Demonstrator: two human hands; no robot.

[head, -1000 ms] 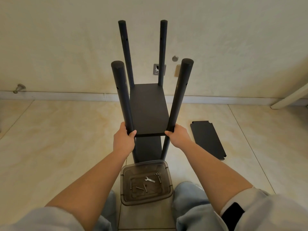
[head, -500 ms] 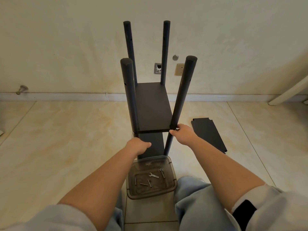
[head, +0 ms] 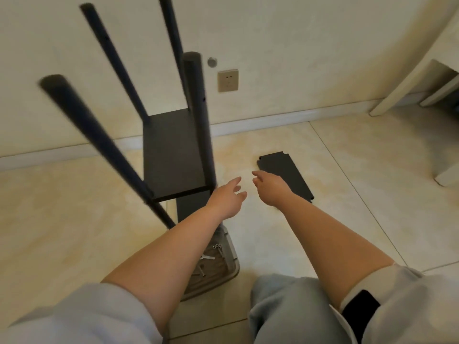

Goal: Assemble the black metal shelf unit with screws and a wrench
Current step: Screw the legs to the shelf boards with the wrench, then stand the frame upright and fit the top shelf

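Note:
The black shelf unit (head: 171,150) stands on the floor with several posts pointing up and one shelf fitted between them. A loose black shelf panel (head: 285,173) lies flat on the tiles to its right. My left hand (head: 227,198) hovers just right of the unit's near right post, fingers relaxed and empty. My right hand (head: 269,188) reaches over the near left corner of the loose panel, fingers extended, holding nothing. Partly hidden under my left forearm is a clear plastic tray (head: 229,247) holding a small wrench (head: 207,256) and screws (head: 218,246).
A wall with a socket plate (head: 228,80) and a skirting board runs behind the unit. Pale furniture legs (head: 397,90) stand at the right. My knees in grey trousers fill the bottom of the view. Tiled floor surrounds everything.
Both hands have let go of the shelf unit and moved right toward the loose panel. My head has turned right and down, so the unit now appears tilted at the left.

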